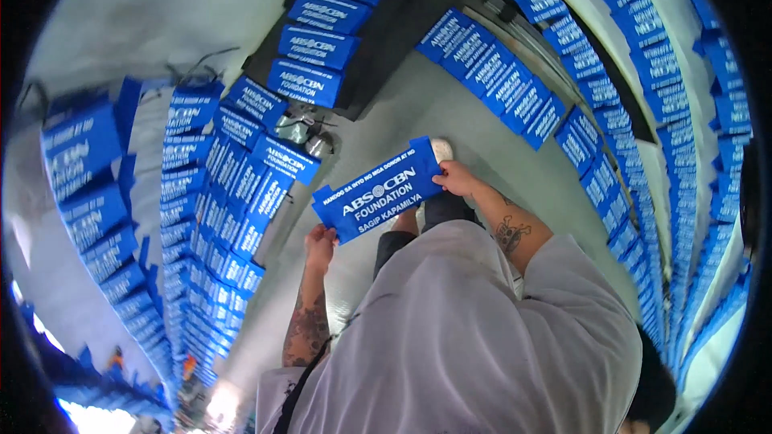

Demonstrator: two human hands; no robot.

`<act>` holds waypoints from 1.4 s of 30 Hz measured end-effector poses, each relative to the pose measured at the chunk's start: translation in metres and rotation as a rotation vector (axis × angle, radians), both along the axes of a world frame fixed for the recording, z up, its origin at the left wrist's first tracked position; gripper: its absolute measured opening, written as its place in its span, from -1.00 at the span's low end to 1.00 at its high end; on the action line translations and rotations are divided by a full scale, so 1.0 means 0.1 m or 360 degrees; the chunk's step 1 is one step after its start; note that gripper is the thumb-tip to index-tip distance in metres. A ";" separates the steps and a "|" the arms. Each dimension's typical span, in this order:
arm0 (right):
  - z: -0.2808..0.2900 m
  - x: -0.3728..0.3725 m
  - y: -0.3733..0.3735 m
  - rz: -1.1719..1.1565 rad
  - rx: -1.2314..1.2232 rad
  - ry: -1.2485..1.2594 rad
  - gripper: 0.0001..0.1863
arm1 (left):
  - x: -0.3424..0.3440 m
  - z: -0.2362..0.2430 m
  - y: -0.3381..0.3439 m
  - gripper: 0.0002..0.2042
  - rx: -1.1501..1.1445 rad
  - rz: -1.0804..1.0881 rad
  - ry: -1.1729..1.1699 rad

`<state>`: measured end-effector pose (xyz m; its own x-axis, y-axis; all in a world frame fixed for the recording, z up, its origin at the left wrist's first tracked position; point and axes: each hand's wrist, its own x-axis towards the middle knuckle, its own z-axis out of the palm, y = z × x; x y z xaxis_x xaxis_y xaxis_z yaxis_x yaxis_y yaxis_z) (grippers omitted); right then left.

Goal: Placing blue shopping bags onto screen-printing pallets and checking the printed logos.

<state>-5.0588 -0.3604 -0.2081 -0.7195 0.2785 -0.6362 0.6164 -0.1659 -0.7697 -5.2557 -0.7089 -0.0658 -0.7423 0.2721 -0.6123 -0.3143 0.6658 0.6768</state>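
Observation:
A blue rectangular panel [375, 191] with white printing hangs stretched between my two hands, in front of my body. It is thin, perhaps fabric, with small tabs along its upper edge. My left hand [320, 244] pinches its lower left corner. At the panel's right end my right hand [457, 179] grips the edge between thumb and fingers. The printed face is turned up toward me, tilted so that its right end is higher. My shoes and the floor are partly hidden behind it.
Long rows of similar blue panels hang to the left [189, 169] and right [619, 153]. More panels lie along a dark surface [310, 48] at the far side and in a strip [494, 76] ahead right. Shiny metal objects [320, 145] stand beside the left rows. The floor [378, 116] is grey.

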 end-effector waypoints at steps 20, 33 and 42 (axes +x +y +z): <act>-2.16 -1.94 2.31 -0.0266 0.0688 0.0151 -0.68 | -1.72 -3.46 2.11 -0.93 -0.0074 0.0519 -0.0832; -1.01 -1.98 0.50 0.0145 -0.0015 0.0141 -0.55 | -2.40 -6.60 2.52 -0.95 0.0340 0.0470 -0.0780; -1.25 -2.09 0.35 0.0480 0.0162 0.0177 -0.62 | -3.01 -6.47 3.44 -0.91 0.0299 0.0486 -0.0854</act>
<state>-5.2682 -0.3252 -0.3333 -0.8425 0.1004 -0.5292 0.5375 0.0925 -0.8382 -5.5564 -0.3652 -0.7133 -0.4071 0.2359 -0.8824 -0.7979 0.3782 0.4693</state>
